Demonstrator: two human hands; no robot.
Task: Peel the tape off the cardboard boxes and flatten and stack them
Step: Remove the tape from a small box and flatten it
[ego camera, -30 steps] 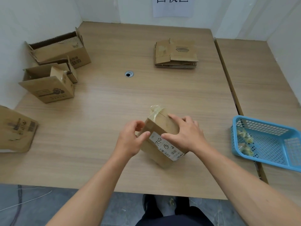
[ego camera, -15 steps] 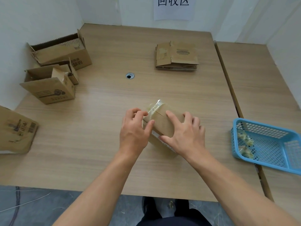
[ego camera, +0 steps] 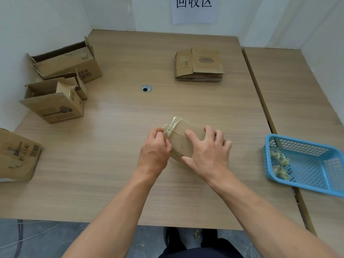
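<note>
A small taped cardboard box (ego camera: pixel 186 138) lies on the wooden table (ego camera: pixel 111 146) in front of me. Clear tape (ego camera: pixel 172 125) runs across its top seam and down its left end. My left hand (ego camera: pixel 155 151) is at the box's left end, its fingertips pinching the tape there. My right hand (ego camera: pixel 206 153) lies on top of the box with fingers spread, pressing it down. A stack of flattened boxes (ego camera: pixel 199 65) rests at the far side of the table.
Two open boxes (ego camera: pixel 65 60) (ego camera: pixel 54 103) stand at the left by the wall, another box (ego camera: pixel 16 155) lies at the left edge. A blue plastic basket (ego camera: pixel 305 162) with wads of tape sits on the right. A cable hole (ego camera: pixel 146 88) is mid-table.
The box was tipped from standing on its corner to lying lower on the table. My right hand moved on top of it; my left hand shifted to the taped end.
</note>
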